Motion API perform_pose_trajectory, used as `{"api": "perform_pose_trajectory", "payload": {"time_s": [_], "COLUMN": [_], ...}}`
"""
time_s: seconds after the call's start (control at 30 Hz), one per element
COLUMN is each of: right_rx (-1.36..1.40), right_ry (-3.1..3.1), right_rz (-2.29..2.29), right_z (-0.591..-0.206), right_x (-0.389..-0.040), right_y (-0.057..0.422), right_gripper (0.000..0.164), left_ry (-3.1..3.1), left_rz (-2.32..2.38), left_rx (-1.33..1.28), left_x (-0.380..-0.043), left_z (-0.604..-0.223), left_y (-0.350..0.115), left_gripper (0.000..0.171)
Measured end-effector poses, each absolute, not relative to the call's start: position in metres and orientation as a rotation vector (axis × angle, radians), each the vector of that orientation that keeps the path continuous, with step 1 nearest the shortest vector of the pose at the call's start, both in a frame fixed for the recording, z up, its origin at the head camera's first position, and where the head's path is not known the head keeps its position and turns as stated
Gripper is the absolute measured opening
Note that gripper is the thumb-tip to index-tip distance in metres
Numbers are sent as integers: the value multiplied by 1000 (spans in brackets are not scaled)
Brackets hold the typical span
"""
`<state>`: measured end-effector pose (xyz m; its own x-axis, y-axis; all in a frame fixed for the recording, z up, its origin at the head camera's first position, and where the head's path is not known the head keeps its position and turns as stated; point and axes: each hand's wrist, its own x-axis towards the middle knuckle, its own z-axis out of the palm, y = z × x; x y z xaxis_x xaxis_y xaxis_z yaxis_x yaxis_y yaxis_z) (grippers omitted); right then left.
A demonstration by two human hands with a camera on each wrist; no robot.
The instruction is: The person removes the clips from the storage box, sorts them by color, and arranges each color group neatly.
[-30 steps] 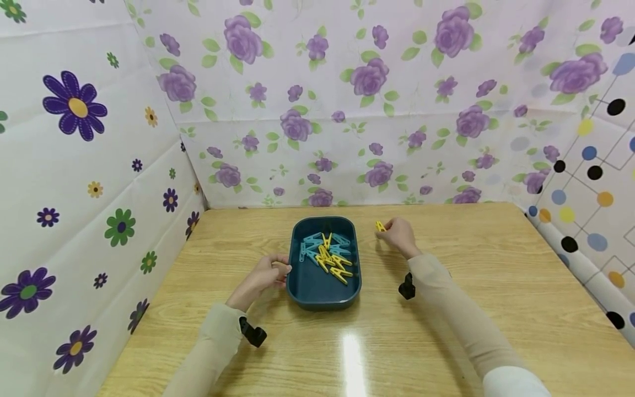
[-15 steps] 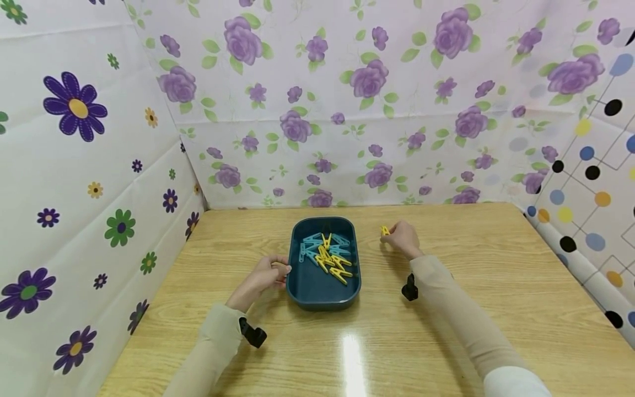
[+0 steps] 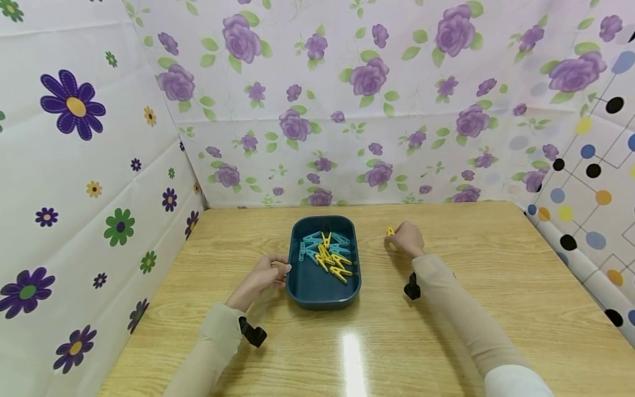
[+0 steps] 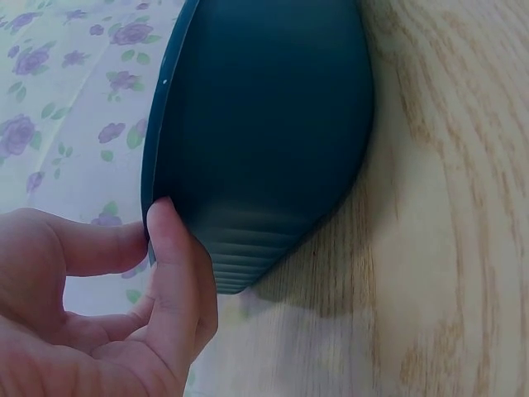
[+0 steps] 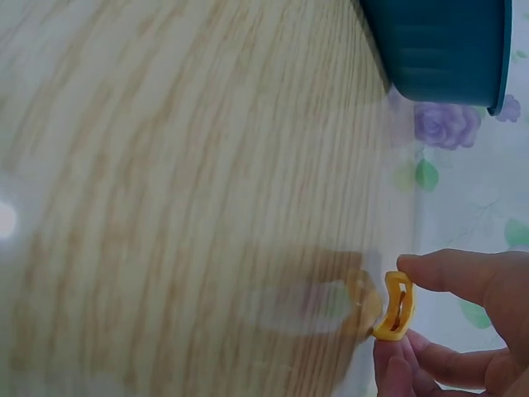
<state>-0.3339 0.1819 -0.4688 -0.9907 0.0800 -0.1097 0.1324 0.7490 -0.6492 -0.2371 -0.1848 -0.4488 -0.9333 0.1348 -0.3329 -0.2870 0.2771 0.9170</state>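
A dark teal plastic bin (image 3: 317, 295) sits on the table, with several blue clothespins (image 3: 340, 250) and several yellow clothespins (image 3: 340, 274) lying loose inside. At the bin's left side, my left hand (image 3: 263, 277) pinches the rim between thumb and fingers; the left wrist view shows the grip on the wall (image 4: 273, 124) closely. To the right of the bin, my right hand (image 3: 408, 239) pinches one yellow clothespin (image 5: 397, 306) between thumb and fingertips, apart from the bin. In the right wrist view that clothespin is just over the tabletop, and whether it touches cannot be told.
The wooden table (image 3: 471, 286) runs back to a floral cloth wall (image 3: 342, 138). A flowered cloth (image 3: 99, 220) borders the left side, and a dotted cloth (image 3: 595, 220) the right. Each wrist carries a small black camera (image 3: 253, 333).
My right hand has shifted slightly to the right, away from the bin, still pinching the yellow clothespin. The left hand and the bin stay where they were.
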Motion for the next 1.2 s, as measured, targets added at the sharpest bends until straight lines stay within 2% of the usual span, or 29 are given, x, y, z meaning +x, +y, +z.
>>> {"api": "perform_pose_trajectory", "payload": {"time_s": [0.5, 0.7, 1.0, 1.2], "right_rx": [218, 193, 65, 20], "right_ry": [2866, 2939, 2998, 3003], "right_rz": [-1081, -1021, -1104, -1158], "right_z": [-468, -466, -449, -443], "right_x": [-334, -335, -339, -342], "right_y": [182, 183, 175, 170], "right_gripper": [47, 30, 27, 40], "left_ry": [2213, 2220, 2230, 2231], "left_rz": [1682, 1668, 1663, 1667], "left_rx": [-138, -150, -156, -163], "left_x": [-237, -237, -237, -237], "left_z": [-445, -447, -447, -448], "left_y": [-184, -184, -184, -184], "left_gripper": [33, 31, 31, 30]}}
